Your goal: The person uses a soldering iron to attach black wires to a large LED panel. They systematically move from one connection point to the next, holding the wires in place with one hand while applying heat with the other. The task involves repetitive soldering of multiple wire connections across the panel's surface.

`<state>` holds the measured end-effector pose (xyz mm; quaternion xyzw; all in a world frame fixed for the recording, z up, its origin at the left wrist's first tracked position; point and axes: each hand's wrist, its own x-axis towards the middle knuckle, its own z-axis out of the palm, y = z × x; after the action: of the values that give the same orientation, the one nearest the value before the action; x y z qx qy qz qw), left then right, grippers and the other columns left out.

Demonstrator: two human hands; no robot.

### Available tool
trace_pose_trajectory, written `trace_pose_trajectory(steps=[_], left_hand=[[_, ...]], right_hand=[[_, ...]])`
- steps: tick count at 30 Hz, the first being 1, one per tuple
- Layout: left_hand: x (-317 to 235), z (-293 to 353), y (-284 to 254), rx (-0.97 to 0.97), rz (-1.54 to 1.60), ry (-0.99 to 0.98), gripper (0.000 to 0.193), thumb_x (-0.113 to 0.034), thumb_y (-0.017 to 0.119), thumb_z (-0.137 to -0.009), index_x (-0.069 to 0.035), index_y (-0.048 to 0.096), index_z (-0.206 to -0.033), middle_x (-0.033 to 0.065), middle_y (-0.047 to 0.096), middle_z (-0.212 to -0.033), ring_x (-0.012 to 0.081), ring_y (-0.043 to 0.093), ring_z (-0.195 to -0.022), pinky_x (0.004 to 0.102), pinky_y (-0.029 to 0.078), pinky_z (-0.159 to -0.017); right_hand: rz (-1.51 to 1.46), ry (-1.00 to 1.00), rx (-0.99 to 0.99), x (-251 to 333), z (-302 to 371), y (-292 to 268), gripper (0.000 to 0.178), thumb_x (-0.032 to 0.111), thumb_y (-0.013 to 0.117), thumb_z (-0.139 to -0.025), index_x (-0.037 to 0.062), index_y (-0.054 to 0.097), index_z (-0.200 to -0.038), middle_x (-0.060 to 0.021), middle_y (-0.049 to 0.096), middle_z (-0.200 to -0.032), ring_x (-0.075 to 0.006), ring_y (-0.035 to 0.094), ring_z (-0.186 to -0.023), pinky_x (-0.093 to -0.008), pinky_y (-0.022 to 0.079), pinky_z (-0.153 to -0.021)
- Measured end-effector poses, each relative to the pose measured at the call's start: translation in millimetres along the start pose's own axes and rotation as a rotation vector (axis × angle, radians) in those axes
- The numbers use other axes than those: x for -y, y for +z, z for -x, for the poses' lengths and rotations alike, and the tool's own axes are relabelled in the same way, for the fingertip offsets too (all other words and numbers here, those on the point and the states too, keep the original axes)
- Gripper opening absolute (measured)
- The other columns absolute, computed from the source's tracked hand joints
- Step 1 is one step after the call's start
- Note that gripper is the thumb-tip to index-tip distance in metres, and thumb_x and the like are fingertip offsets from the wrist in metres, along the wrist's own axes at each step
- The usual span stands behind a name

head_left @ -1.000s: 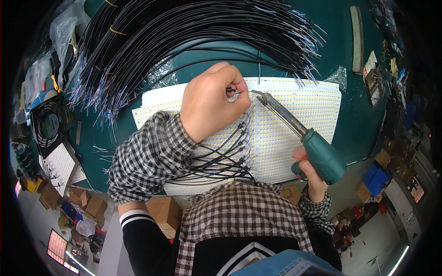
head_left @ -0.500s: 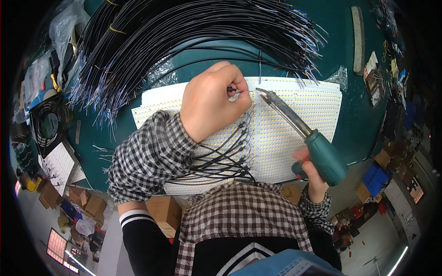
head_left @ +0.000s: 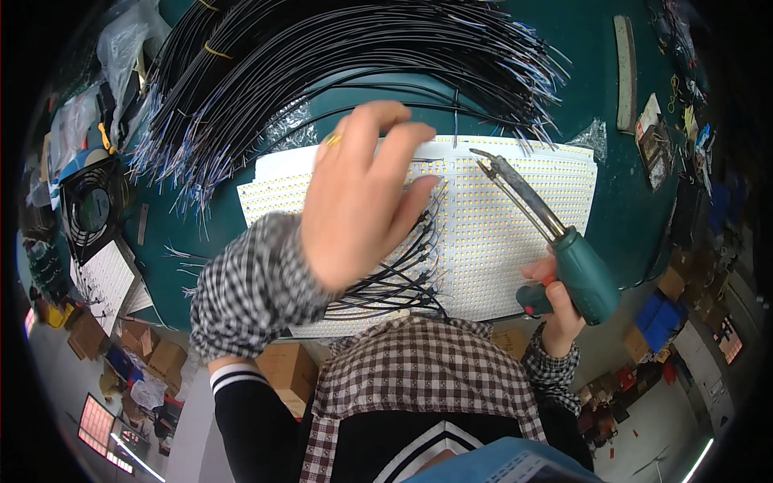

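Note:
My left hand (head_left: 358, 197) hovers over the left half of a white LED board (head_left: 523, 233), its fingers spread and nothing between them. The board carries rows of small yellowish dots. My right hand (head_left: 555, 302) grips a soldering gun (head_left: 584, 278) by its green handle. The gun's metal tip points up and left, above the board's upper middle. Short black cables (head_left: 394, 286) with thin wire ends lie across the board's lower left, partly hidden by my left hand and sleeve.
A large bundle of black cables (head_left: 354, 56) with stripped ends curves across the far table. At the left stand a black fan (head_left: 90, 205) and further white boards (head_left: 105, 278). A greyish strip (head_left: 625, 72) lies at the far right.
My left hand has let go of a black cable end and opened its fingers, turning back down over the board. The soldering gun has moved slightly right, its tip away from the middle seam.

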<state>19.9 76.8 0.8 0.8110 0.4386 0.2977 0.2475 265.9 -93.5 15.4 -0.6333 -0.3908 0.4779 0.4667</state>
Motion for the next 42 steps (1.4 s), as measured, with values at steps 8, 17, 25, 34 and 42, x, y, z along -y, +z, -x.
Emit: trace_pose_trajectory(steps=[8,17,25,34,42], left_hand=[[-5,29,-13,0.401,0.098,-0.177,0.017,-0.006,0.077,-0.084,-0.002,0.062,-0.090,0.0119,0.067,-0.084,0.0255,0.068,-0.071,0.0349,0.054,-0.064],[-2,18,-12,0.266,0.277,-0.208,0.016,-0.002,0.067,-0.084,-0.002,0.059,-0.098,0.0174,0.065,-0.090,0.0374,0.066,-0.080,0.0438,0.054,-0.068],[11,17,15,0.210,0.234,-0.093,0.011,-0.001,0.073,-0.086,-0.002,0.066,-0.095,0.0059,0.058,-0.091,0.0146,0.056,-0.070,0.0255,0.048,-0.060],[13,11,4,0.314,0.376,-0.128,0.012,0.001,0.073,-0.085,-0.001,0.067,-0.096,0.0054,0.060,-0.093,0.0139,0.060,-0.075,0.0235,0.050,-0.064],[11,11,12,0.221,0.348,-0.202,0.011,-0.001,0.075,-0.083,-0.001,0.066,-0.090,0.0044,0.060,-0.085,0.0139,0.061,-0.073,0.0246,0.050,-0.063]], right_hand=[[-0.094,-0.072,-0.045,-4,-6,1,0.056,0.030,0.068,-0.094,-0.0138,0.057,-0.127,-0.0125,0.065,-0.089,-0.0255,0.066,-0.080,-0.0399,0.059,-0.072],[-0.148,-0.068,-0.071,-10,7,-5,0.055,0.031,0.066,-0.095,-0.0132,0.057,-0.127,-0.0123,0.064,-0.091,-0.0250,0.067,-0.081,-0.0392,0.060,-0.073],[-0.144,-0.076,-0.065,-10,8,-7,0.055,0.029,0.064,-0.096,-0.0141,0.056,-0.129,-0.0130,0.064,-0.092,-0.0252,0.066,-0.083,-0.0393,0.060,-0.073],[-0.132,-0.043,-0.075,-10,8,-9,0.058,0.032,0.065,-0.095,-0.0137,0.055,-0.129,-0.0124,0.064,-0.092,-0.0251,0.067,-0.082,-0.0385,0.059,-0.071],[-0.115,-0.039,-0.102,-7,8,-6,0.058,0.034,0.066,-0.094,-0.0128,0.056,-0.127,-0.0128,0.065,-0.092,-0.0260,0.066,-0.081,-0.0382,0.059,-0.069]])
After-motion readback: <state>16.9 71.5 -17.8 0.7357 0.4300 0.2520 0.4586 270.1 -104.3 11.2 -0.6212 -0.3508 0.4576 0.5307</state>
